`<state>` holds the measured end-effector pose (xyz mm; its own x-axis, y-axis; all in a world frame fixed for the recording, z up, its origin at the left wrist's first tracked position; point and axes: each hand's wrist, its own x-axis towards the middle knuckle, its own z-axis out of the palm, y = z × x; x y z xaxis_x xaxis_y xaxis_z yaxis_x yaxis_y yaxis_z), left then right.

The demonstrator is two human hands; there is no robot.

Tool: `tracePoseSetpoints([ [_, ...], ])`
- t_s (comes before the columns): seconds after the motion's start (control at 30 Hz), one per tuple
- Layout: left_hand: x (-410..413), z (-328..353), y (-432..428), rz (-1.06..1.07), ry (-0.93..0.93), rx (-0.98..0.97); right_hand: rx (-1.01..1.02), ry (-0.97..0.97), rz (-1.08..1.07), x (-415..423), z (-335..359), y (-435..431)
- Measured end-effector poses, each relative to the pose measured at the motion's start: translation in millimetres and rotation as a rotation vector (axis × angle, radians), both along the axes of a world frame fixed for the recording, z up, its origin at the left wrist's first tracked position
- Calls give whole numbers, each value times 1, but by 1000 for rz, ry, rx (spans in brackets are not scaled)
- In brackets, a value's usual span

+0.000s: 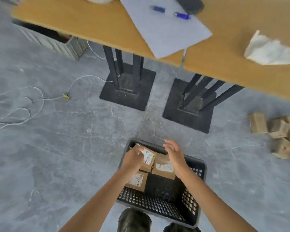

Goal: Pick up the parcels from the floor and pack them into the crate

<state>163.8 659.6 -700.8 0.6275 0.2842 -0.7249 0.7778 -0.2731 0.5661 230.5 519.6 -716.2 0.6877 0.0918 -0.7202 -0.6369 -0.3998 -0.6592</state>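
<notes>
Two hands in my view: left hand (132, 158), right hand (174, 153). Forearms bare from the fingers back to the frame edge. Well behind the fingers, between the forearms, I see dark mottled fabric (134, 220) in two rounded shapes; knees or shoes, cannot tell.

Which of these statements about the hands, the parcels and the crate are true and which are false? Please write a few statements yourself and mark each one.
1. The left hand grips a parcel inside the crate. True.
2. The right hand holds a second parcel. False: it is open above the crate and holds nothing.
3. Some loose parcels lie on the floor to the right of the crate. True.
4. The crate stands on the table. False: it stands on the floor, in front of the table.
</notes>
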Motion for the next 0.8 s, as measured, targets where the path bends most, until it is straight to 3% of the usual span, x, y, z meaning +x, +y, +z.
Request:
tracePoseSetpoints([
  [0.13,55,146,-2,-30,-234,123,111,-207,-83,42,144,4],
  [0.23,89,262,-22,-67,-434,152,290,-309,-273,63,258,-13],
  [0.4,118,415,-89,-235,-835,226,464,-554,-532,66,403,-97],
  [0.6,144,498,-229,-536,-1081,197,422,-792,-712,56,491,-263],
  [0.8,152,525,-417,-659,-1119,65,292,-883,-853,42,519,-466],
])
